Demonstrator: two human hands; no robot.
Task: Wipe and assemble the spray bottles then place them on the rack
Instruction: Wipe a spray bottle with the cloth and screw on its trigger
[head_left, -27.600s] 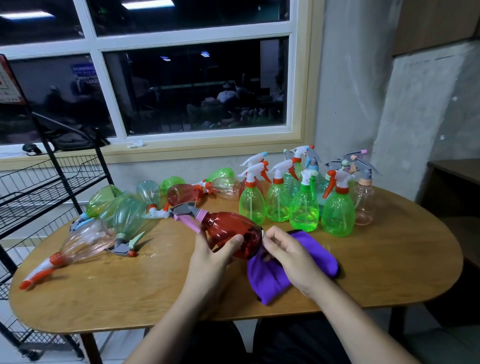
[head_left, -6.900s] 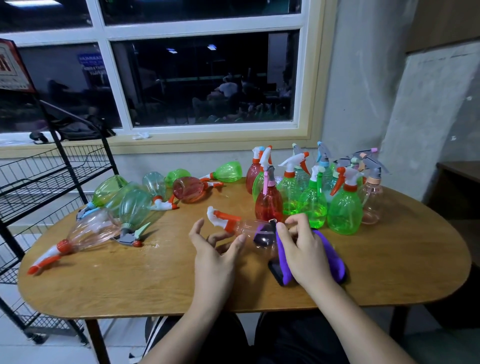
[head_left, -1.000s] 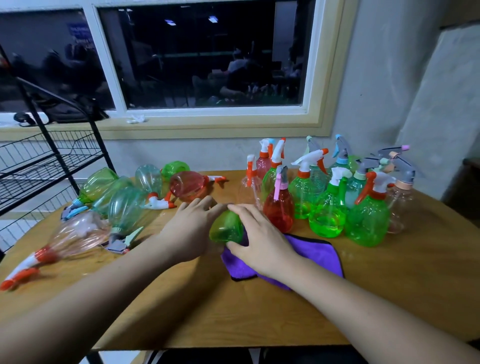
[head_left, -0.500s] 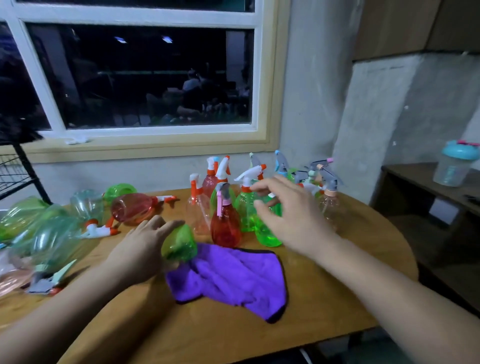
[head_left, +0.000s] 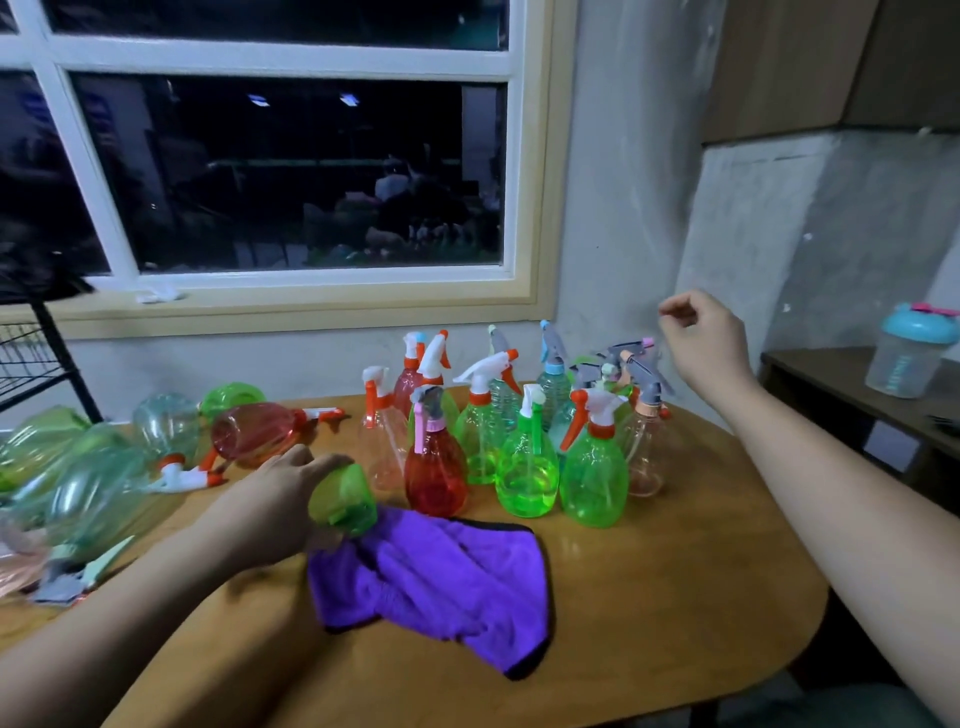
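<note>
Head view: the left hand reaches in from the lower left and grips a green bottle. Its fingers curve over the top of the bottle, and the thumb is hidden. That bottle lies on its side on the table, with its base touching the near left corner of the cloth, which is purple, crumpled and spread flat in the middle. Just behind the cloth is a tight group of upright bottles with sprayers fitted. Most are green or clear, and a red one stands at the front left, close to the held bottle. The right hand is raised in the air above the back right of that group, touching none of them. Its fingers are curled in toward the thumb, and nothing shows between them. More lying bottles crowd the left end of the table, among them a red one just beyond the left hand. A corner of the black wire rack shows at the left edge under the window. A teal-lidded shaker stands on a shelf at far right.
</note>
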